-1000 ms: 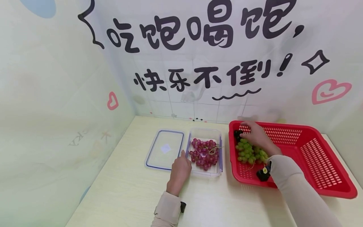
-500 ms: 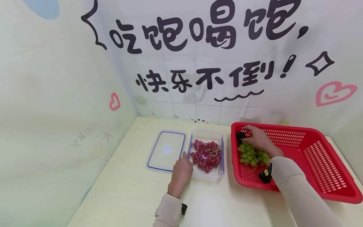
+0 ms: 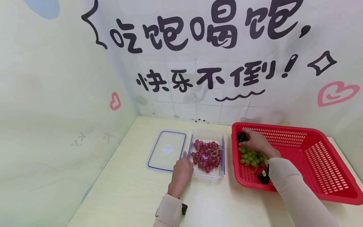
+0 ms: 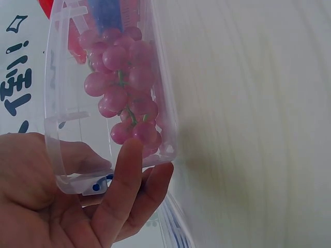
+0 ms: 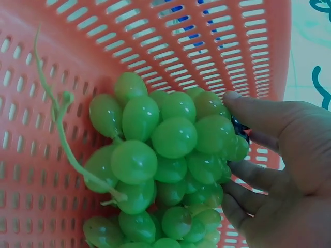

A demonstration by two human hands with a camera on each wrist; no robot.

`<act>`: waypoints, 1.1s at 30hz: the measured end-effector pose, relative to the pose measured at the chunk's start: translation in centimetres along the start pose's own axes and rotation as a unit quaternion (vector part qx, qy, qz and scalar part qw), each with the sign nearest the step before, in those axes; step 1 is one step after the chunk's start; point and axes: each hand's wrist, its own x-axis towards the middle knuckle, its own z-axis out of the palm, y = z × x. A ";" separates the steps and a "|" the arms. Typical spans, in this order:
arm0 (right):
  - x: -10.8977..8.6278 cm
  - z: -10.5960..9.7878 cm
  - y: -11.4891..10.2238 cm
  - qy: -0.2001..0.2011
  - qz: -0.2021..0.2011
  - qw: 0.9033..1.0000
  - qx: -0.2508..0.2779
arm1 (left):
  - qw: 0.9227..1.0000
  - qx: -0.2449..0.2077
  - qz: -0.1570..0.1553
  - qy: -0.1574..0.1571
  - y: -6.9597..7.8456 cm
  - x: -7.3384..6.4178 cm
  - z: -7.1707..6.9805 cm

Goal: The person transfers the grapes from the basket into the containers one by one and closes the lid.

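Steadying the clear box [image 3: 207, 134], I'd guess, the left hand [image 3: 182, 171] pinches its edge, while the right hand [image 3: 258, 142] curves round a dark bunch [image 3: 241, 136], grip unclear.

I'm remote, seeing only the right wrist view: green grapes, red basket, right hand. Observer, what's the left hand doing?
Observer: The left hand grips the edge of a clear box.
Operator: Is anything in the box?
Observer: Yes, purplish-red grapes.
Operator: Is its lid on?
Observer: No, the blue-edged lid lies on the table, left of the box.
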 end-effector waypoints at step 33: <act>0.2 0.8 0.6 0.071 0.019 0.997 0.026 | 1.000 0.012 -0.001 0.005 0.0 0.0 0.2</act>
